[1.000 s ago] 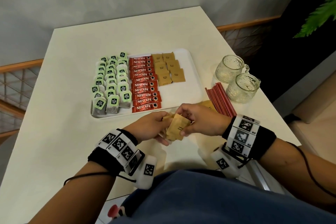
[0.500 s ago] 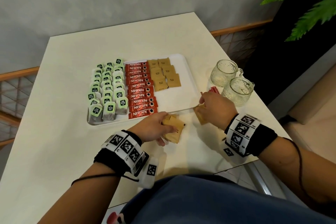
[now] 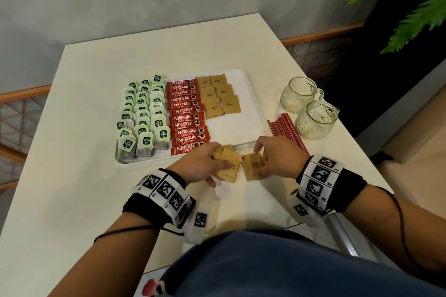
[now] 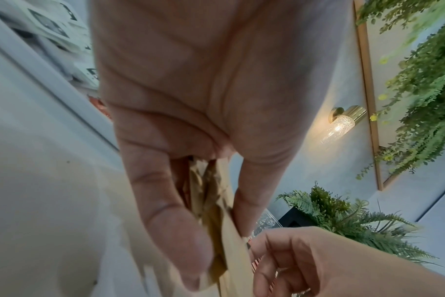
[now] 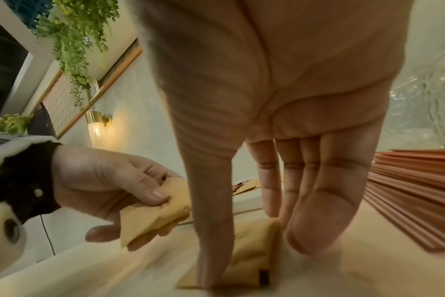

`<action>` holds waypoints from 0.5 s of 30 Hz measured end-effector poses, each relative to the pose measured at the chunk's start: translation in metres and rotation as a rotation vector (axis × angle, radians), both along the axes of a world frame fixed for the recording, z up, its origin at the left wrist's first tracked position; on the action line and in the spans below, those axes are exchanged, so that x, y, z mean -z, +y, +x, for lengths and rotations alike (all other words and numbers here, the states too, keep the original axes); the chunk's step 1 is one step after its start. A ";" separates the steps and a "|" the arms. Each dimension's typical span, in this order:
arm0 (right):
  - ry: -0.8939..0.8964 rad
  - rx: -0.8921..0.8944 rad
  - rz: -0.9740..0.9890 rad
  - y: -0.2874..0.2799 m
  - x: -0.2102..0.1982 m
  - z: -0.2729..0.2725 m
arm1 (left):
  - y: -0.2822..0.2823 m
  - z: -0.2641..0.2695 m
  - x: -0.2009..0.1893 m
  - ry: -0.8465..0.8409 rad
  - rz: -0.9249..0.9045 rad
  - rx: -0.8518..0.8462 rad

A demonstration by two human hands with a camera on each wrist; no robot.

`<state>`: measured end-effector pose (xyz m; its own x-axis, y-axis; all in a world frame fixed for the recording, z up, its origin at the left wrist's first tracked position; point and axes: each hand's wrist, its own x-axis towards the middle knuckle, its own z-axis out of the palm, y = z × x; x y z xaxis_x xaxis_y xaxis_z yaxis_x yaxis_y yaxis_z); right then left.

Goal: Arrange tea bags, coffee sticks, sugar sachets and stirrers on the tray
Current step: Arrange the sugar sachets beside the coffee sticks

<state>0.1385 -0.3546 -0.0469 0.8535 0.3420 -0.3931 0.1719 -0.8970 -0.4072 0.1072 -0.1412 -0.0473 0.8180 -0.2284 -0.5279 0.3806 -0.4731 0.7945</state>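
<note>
Nearest the table edge, a dark blue lap (image 3: 277, 265) filled the foreground, with both forearms reaching out over it, each wrist wrapped in a black band (image 3: 354, 190) carrying printed square markers.

The left hand (image 3: 205, 164) gripped a small stack of brown sugar sachets (image 3: 228, 164), thumb on top and fingers curled beneath; the left wrist view showed the same crumpled brown paper (image 4: 213, 201) pinched between thumb and fingers. Just beside it the right hand (image 3: 277, 159) had its thumb and fingertips closed on a single sachet (image 3: 253, 165) lying on the white table (image 3: 72, 176); in the right wrist view this sachet (image 5: 252, 251) lay flat under the thumb. The two lots of sachets were almost touching, just short of the tray's near rim.

Behind the hands sat the white tray (image 3: 253, 108). Its left part held three columns of green-tagged tea bags (image 3: 142, 116); next came a column of red coffee sticks (image 3: 187, 116), overlapping like shingles; then six sugar sachets (image 3: 219, 96) in two short columns at the far end. The left hand hid part of the nearest coffee stick.

Right of the tray, off it, a bundle of red stirrers (image 3: 284, 132) lay on the table, its near end passing behind the right hand. Beyond them stood two clear glass mugs (image 3: 309, 108), close together.

Farther off: a grey wall, a wooden rail, and fern fronds (image 3: 410, 0) overhanging the right corner.
</note>
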 end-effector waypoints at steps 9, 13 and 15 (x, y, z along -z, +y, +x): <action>0.049 -0.016 0.033 0.005 0.006 0.004 | 0.002 0.000 0.004 -0.009 0.001 -0.007; 0.084 0.059 0.228 0.003 0.005 0.012 | 0.012 0.003 0.001 -0.038 -0.027 -0.060; 0.093 0.131 0.339 0.004 0.000 0.022 | 0.019 0.005 -0.002 -0.058 -0.047 -0.089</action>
